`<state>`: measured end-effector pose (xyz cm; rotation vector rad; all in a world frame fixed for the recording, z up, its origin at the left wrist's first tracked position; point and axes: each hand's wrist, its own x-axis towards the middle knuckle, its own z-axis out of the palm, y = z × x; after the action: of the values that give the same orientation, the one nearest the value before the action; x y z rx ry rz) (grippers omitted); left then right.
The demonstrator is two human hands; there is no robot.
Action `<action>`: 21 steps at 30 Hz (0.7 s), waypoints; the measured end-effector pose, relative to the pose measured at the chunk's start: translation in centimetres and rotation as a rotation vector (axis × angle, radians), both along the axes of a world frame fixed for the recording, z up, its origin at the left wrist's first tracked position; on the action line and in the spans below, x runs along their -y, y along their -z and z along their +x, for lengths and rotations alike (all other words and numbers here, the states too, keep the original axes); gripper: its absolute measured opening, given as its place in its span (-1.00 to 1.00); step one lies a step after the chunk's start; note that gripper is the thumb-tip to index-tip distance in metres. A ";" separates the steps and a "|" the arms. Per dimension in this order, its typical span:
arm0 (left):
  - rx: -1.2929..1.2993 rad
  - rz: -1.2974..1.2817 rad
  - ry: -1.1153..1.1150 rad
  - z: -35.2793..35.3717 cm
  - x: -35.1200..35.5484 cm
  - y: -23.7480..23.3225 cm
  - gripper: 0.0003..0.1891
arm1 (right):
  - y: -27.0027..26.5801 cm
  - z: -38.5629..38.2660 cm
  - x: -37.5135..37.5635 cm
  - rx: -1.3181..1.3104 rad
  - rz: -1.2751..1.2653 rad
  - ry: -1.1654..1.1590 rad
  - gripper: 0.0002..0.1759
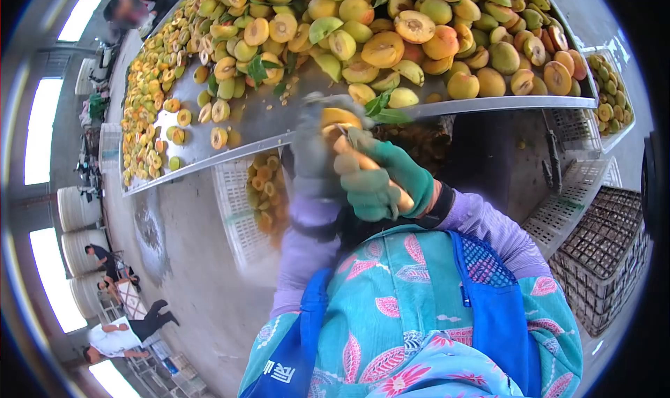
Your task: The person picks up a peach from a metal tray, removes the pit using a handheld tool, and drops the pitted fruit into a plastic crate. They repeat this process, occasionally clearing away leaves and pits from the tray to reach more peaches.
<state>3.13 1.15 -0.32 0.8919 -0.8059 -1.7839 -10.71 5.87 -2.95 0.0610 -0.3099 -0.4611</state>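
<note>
Though part-hidden, fruit [340,117] between hands [314,145] [388,179].

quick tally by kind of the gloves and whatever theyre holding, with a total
grey work glove on the left hand, blurred: 1
green work glove on the right hand: 1
yellow-orange rounded fruit: 1
slim tan-handled tool: 1
total: 4

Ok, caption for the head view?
Gloved right hand holds tan-handled tool to stone fruit in left hand, beside metal table of cut fruit.
</note>
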 end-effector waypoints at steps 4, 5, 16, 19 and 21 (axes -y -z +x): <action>0.287 0.000 -0.445 10.5 -2.6 1.8 -0.57 | -0.8 -1.2 -0.1 -0.441 0.037 -0.006 -0.58; 0.826 -0.219 -0.434 11.7 -1.5 0.9 -0.59 | 0.1 -1.6 0.5 -0.613 0.106 0.006 -0.59; 1.854 -0.935 0.408 1.7 13.1 2.8 -0.62 | -2.2 -3.1 1.8 -1.143 0.022 0.304 -0.57; 1.354 -0.500 0.389 3.4 11.5 2.3 -0.67 | -1.7 -2.3 2.1 -1.232 -0.176 0.384 -0.69; 0.707 -0.024 0.147 4.7 8.3 1.9 -0.69 | -0.4 -0.8 2.9 -1.502 -0.566 0.690 -0.61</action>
<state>7.85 -7.11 -2.22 1.5109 -1.3595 -1.5715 -11.47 2.96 -2.53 -0.9420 1.0638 -0.9498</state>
